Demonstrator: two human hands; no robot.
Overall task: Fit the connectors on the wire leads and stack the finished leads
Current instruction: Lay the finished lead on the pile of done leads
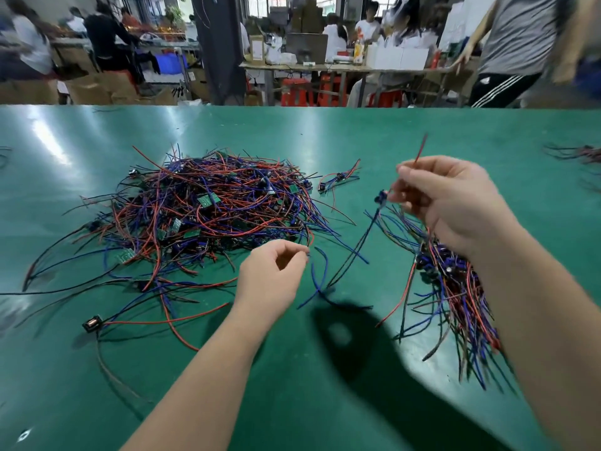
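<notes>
Takes the tangled pile (208, 216) on the green table (390, 131) as landmark throughout.

Holds the right hand (452, 203) raised just right of the pile, fingers curled, thumb and forefinger pinching a red wire (421, 149), free end pointing up and away. Shows a small dark connector (380, 199) at that hand's lower fingertips, on the side facing the pile, with trailing leads (353, 249) in black and blue dropping from it toward the table. Cannot tell through the blur: connector gripped, or merely hanging against the fingers.

Sets the left hand (271, 271) at the pile's near right edge, lower than the right hand, fingers curled in, thumb and forefinger tips closed on, seemingly, the end of a blue wire (313, 276) looping down to the table.

Finds the finished stack (455, 307) farther right of the pile, partly under the right forearm, wires running roughly toward and away from the person.

Hinges, by judgement, on one relation: connector up and to the right of the left fingertips, away from the pile; blue wire's long axis near upright below them. Calls for lifting the pinched end rightward to the connector, or lowering the right hand toward the pile. Puts the left hand nearer the wire end, the right nearer connector and stack. Risks a missed socket with any tilt of the wire end; opening too small to make out.
</notes>
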